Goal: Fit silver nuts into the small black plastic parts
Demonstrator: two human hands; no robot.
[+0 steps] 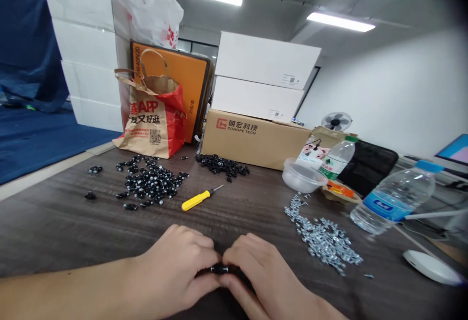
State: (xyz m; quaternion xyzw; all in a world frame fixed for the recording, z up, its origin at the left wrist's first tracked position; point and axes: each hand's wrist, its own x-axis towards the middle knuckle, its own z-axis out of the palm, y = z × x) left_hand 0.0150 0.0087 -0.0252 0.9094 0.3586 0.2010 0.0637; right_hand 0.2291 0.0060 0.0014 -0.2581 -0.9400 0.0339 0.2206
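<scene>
Close to the table's near edge, my left hand [185, 261] and my right hand [258, 269] meet fingertip to fingertip. Between them they pinch a small black part [219, 270] with shiny metal spots; most of it is hidden by the fingers. A yellow-handled screwdriver [197, 200] lies beyond the hands, its tip pointing right and away. To its left is a spread pile of black parts with silvery ends [153, 182]. Another heap of black parts [223, 165] sits against the cardboard box. Loose silver screws [327, 243] are scattered to the right of my right hand.
A paper bag [153, 120] and a cardboard box [252, 137] under white boxes stand at the back. On the right are a plastic bowl [303, 176], a green-capped bottle [340, 157], a blue-capped water bottle [398, 198] and a white rounded object [431, 266].
</scene>
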